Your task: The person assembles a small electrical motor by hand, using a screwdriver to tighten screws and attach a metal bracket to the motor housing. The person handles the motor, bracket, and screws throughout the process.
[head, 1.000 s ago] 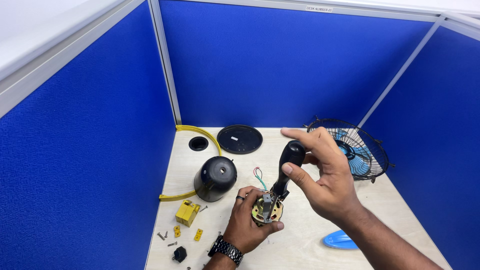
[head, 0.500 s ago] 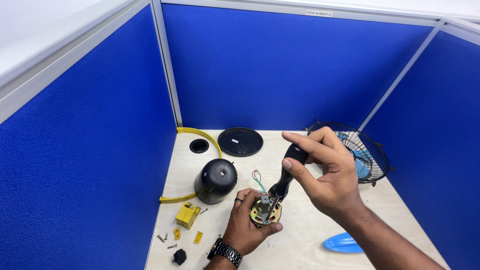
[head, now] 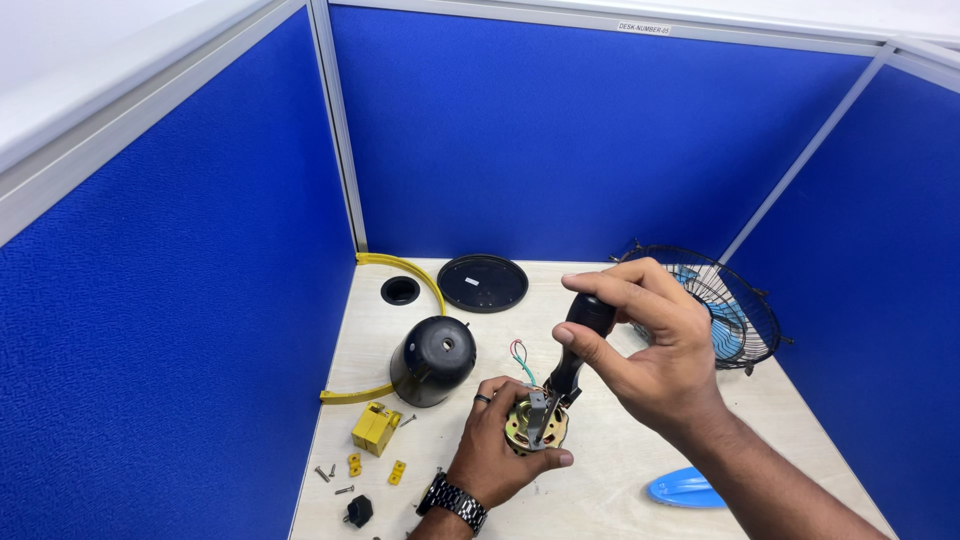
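Head view | left hand [head: 505, 450] grips round brass motor [head: 535, 425] | right hand [head: 655, 355] grips black-handled screwdriver [head: 578, 345]

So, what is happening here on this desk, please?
A person is working on a small fan motor. The left hand holds the motor on the desk, and the right hand presses a black-handled screwdriver down onto it. Around them lie a black motor cover, loose screws, yellow parts and a wire fan guard.
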